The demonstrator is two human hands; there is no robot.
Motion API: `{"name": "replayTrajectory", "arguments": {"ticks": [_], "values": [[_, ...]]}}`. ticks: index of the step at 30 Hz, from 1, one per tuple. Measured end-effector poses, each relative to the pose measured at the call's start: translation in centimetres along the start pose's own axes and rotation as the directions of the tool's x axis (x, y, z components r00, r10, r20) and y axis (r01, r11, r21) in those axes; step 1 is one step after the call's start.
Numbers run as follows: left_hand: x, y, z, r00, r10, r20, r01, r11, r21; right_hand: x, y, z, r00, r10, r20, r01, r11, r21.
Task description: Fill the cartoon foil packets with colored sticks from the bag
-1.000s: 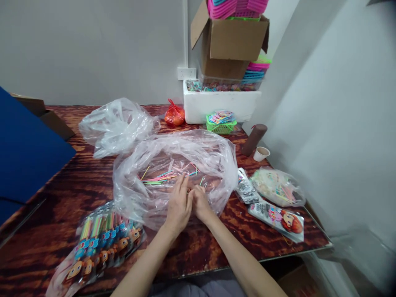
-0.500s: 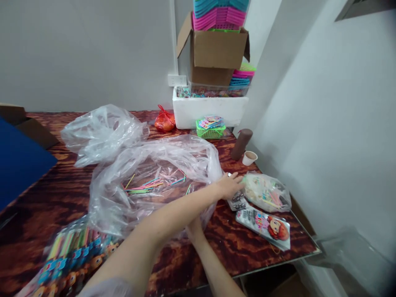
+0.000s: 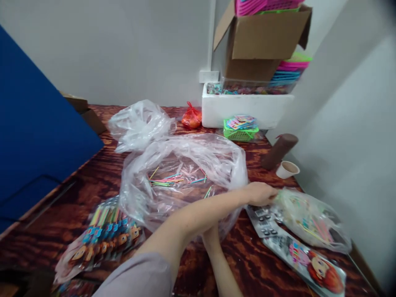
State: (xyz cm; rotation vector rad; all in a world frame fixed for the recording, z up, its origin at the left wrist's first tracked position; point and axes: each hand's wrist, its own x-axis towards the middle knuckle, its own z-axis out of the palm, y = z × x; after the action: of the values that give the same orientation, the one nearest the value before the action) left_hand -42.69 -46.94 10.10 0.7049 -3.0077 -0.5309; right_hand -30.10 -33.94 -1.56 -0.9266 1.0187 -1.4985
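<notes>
My left hand (image 3: 260,194) reaches across to the right, its fingers closed on the near end of a clear plastic bag (image 3: 318,225) with thin coloured sticks and scraps inside. Below that hand lie silver blister-like packets (image 3: 266,222) and a flat package with a red-haired cartoon figure (image 3: 321,268). My right hand (image 3: 210,236) is under my left forearm, at the near edge of a large open clear bag (image 3: 235,165); its fingers are hidden. Loose coloured sticks (image 3: 165,180) lie in the middle of that large bag.
Packs of coloured sticks with cartoon bears (image 3: 105,233) lie at left, near a blue panel (image 3: 40,136). Behind are a crumpled clear bag (image 3: 140,126), a red bag (image 3: 192,117), a green basket (image 3: 241,134) and a white foam box (image 3: 244,109). A brown bottle (image 3: 280,151) and paper cup (image 3: 287,170) stand right.
My left hand, its fingers spread before, has closed on the end of the small bag. The view has swung left, so things appear further right. My right hand stays under the left forearm.
</notes>
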Motion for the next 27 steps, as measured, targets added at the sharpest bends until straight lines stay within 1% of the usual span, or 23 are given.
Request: {"name": "replayTrajectory", "arguments": {"ticks": [2,3,4,6,8,10,11,12,14,16,18,19,20,21,22,24,25,27], "values": [[-0.1,0.8,-0.7,0.991,-0.033,-0.126,0.020,0.995,-0.101,-0.1,0.4,-0.1,0.999,0.033,-0.037,-0.033,0.999,-0.003],[-0.4,1.3,-1.3,0.980,-0.050,-0.192,0.014,0.982,-0.187,-0.1,0.3,-0.2,0.998,0.041,-0.046,-0.042,0.999,-0.022],[-0.8,1.7,-2.1,0.964,-0.073,-0.257,-0.005,0.956,-0.292,-0.2,-0.2,-0.3,0.998,0.045,-0.044,-0.047,0.997,-0.053],[-2.5,2.5,-4.0,0.923,-0.129,-0.362,-0.081,0.856,-0.510,-0.3,-1.6,-0.6,0.999,0.046,-0.021,-0.049,0.990,-0.133],[-5.8,2.9,-6.0,0.883,-0.204,-0.423,-0.147,0.736,-0.661,-0.2,-3.2,-0.9,0.999,0.044,-0.018,-0.047,0.974,-0.222],[-10.3,2.5,-7.3,0.843,-0.271,-0.464,-0.194,0.652,-0.733,0.1,-4.4,-0.9,0.998,0.051,-0.029,-0.057,0.961,-0.271],[-12.8,2.0,-7.5,0.807,-0.338,-0.483,-0.184,0.634,-0.751,0.3,-4.9,-0.8,0.998,0.059,-0.023,-0.062,0.958,-0.280],[-15.4,1.4,-7.4,0.754,-0.418,-0.507,-0.153,0.638,-0.755,0.5,-5.2,-0.7,0.998,0.069,-0.009,-0.069,0.960,-0.272],[-20.2,-0.2,-6.1,0.638,-0.581,-0.505,-0.046,0.626,-0.779,1.1,-5.8,-0.4,0.995,0.096,0.028,-0.088,0.975,-0.203],[-24.3,-1.5,-3.7,0.558,-0.694,-0.455,0.037,0.569,-0.822,1.7,-6.2,0.0,0.994,0.102,0.047,-0.095,0.985,-0.141],[-27.5,-2.1,-1.0,0.529,-0.732,-0.429,0.058,0.535,-0.843,2.0,-6.7,0.3,0.994,0.073,0.081,-0.061,0.988,-0.142],[-28.8,-2.1,0.3,0.513,-0.752,-0.415,0.064,0.515,-0.855,2.1,-6.9,0.4,0.992,0.047,0.116,-0.028,0.986,-0.162],[-29.8,-1.9,1.4,0.491,-0.774,-0.399,0.063,0.488,-0.871,2.0,-7.0,0.4,0.987,0.024,0.157,0.006,0.983,-0.184],[-30.7,-1.7,2.3,0.457,-0.804,-0.379,0.049,0.449,-0.892,1.9,-6.9,0.3,0.980,0.011,0.197,0.030,0.979,-0.204],[-31.4,-1.5,3.0,0.420,-0.835,-0.355,0.029,0.404,-0.915,1.7,-6.7,0.1,0.974,0.008,0.225,0.043,0.975,-0.220],[-32.5,-1.1,3.8,0.355,-0.886,-0.299,-0.025,0.310,-0.950,1.0,-6.0,-0.3,0.970,0.018,0.243,0.046,0.966,-0.254],[-32.8,-0.9,4.0,0.335,-0.902,-0.271,-0.053,0.269,-0.962,0.7,-5.6,-0.5,0.971,0.021,0.237,0.045,0.962,-0.269],[-33.3,-0.8,4.1,0.323,-0.921,-0.217,-0.098,0.195,-0.976,0.1,-5.0,-0.7,0.975,0.020,0.223,0.048,0.953,-0.298]]}}
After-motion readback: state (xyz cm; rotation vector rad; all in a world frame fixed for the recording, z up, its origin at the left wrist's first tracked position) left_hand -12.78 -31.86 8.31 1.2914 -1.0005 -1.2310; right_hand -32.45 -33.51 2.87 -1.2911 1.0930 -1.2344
